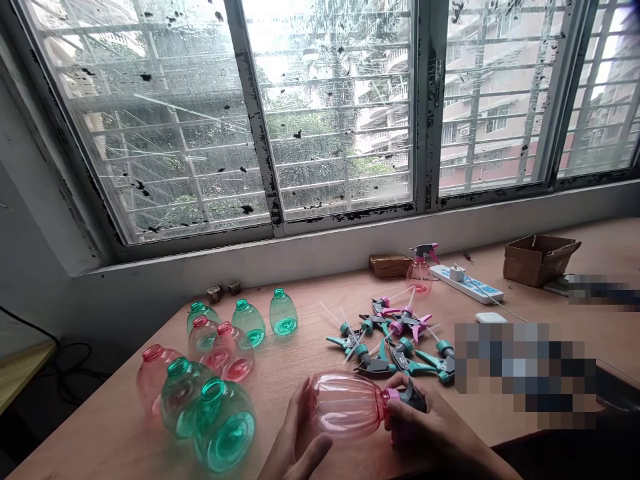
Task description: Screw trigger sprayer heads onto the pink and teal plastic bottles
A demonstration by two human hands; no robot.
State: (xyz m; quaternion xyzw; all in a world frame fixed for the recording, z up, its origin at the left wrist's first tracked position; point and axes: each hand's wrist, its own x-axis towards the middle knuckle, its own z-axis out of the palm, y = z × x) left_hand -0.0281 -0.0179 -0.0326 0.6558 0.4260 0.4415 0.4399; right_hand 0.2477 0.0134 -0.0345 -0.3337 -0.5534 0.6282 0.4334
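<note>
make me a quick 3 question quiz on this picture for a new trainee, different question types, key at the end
1. Multiple choice: what is the right hand gripping on the held bottle?
a) its base
b) the sprayer head end
c) the middle of its body

2. True or false: the held bottle is standing upright.

3. Fill the gap: the spray bottle standing beside the power strip has a ____ body.

Key: 1. b; 2. false, it is tipped on its side; 3. pink
</note>
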